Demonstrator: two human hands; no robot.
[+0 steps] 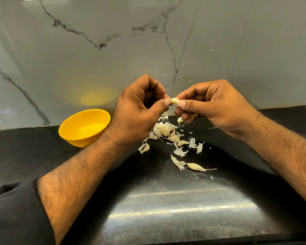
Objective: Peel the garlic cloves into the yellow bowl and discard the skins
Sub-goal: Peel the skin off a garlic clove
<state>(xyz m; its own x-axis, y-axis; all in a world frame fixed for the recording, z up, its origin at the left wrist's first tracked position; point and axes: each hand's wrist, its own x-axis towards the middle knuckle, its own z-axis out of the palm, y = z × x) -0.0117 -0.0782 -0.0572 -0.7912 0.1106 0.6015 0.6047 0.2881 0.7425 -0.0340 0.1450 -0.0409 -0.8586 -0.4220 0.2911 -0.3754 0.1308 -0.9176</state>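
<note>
Both hands meet above the black worktop [166, 209]: left hand [140, 110] and right hand [212, 106] pinch one garlic clove [174, 100] between thumbs and fingertips. Small, light, firm, probably slick once bared, with papery skin; end grips suit it. Yellow bowl [72, 131] sits left.

1. The garlic clove [174, 100] is mostly covered by the thumbs of both hands; only a small pale part shows.
2. The yellow bowl [81, 127] has its right rim behind the left wrist.
3. The black sleeve [16, 214] is cut off by the left and bottom edges.
4. The skins [166, 131] partly lie behind the left hand [136, 112]; cloves and peel in the pile cannot be told apart.
</note>
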